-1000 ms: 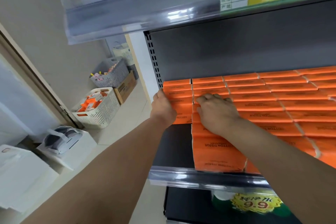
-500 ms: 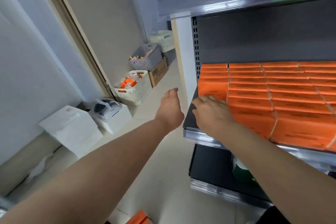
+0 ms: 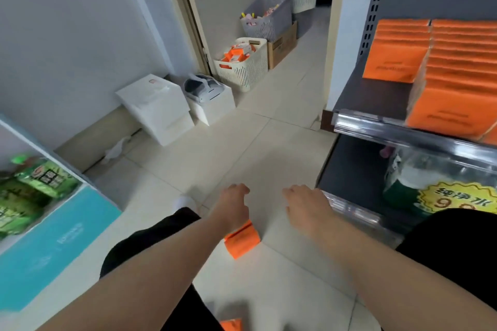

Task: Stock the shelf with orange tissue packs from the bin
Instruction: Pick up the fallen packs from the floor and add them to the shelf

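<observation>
Hovering low over the pale tiled floor (image 3: pixel 269 142), both my hands are empty: my left hand (image 3: pixel 232 205) hangs with loosely curled fingers, my right hand (image 3: pixel 306 205) beside it lies slack and spread. A flat orange plastic-wrapped tissue pack (image 3: pixel 243 240) lies on the floor right under my left wrist, on my side of the hand, its long edge slanting up to the right; the left is the nearer hand, so I reckon it takes this one. A second orange pack (image 3: pixel 231 325) peeks in at the bottom edge, making two on the floor. The white slatted plastic bin (image 3: pixel 242 72) with its uncountable heap of packs stands well apart, ahead by the doorframe. To my right, the dark metal shelf (image 3: pixel 376 94) carries two visible rows of stacked orange packs (image 3: pixel 443 67).
</observation>
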`<state>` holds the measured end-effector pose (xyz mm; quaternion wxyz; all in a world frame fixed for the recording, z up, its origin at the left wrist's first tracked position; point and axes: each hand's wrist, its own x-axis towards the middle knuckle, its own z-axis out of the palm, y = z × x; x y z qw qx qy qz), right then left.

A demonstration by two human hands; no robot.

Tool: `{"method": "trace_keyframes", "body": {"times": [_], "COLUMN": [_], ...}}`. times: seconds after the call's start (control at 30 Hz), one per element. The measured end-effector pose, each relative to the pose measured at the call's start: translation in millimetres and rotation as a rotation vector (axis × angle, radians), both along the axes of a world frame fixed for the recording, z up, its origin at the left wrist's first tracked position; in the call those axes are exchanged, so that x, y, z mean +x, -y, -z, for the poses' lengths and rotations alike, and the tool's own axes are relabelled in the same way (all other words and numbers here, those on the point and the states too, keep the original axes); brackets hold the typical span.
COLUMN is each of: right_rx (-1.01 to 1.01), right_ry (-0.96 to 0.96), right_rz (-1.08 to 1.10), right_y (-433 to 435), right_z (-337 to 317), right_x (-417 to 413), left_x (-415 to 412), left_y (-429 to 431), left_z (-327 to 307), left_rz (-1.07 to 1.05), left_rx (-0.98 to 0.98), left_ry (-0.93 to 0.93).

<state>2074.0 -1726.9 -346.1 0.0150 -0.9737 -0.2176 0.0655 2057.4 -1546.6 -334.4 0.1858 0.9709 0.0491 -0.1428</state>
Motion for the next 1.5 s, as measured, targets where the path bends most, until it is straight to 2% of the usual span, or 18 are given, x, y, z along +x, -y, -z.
{"method": "trace_keyframes", "body": {"times": [0.1, 0.33, 0.57, 0.8, 1.0, 1.23, 1.37, 1.5], "right_rx": [-0.074, -0.103, -0.106, 0.018, 0.007, -0.172, -0.144, -0.083], "right_ry": [-0.079, -0.236, -0.268, -0.284, -0.319, -0.206, -0.186, -0.177], "right_rz": [-0.075, -0.128, -0.17, -0.249, -0.229, -0.195, -0.145, -0.085], "right_y": [-10.7, -32.0, -69.9, -107.3, -127.6, -131.6, -125.2, -84.7], "right_z": [31.7, 97.3, 145.3, 181.9, 203.0, 210.1, 203.3, 198.3], "right_x": [-9.7, -3.9, 4.4, 19.7, 17.8, 18.1, 13.3, 7.4], "left_x": [-19.2, -41.0, -22.8, -12.0, -11.1, -14.1, -7.4, 10.0], "left_y": [-14.6, -41.8, -55.8, -71.2, -73.2, -78.8, -78.5, -70.8], "left_z": [32.4, 101.3, 133.0, 152.8, 167.0, 179.6, 183.8, 189.8], "left_rz": [-0.078, -0.211, -0.406, -0.62, -0.676, -0.669, -0.648, -0.516], "left_rx": [0.014, 0.078, 0.045, -0.025, -0.086, -0.093, -0.077, -0.017], "left_ry": [-0.085, -0.293, -0.335, -0.363, -0.328, -0.299, -0.271, -0.221]}}
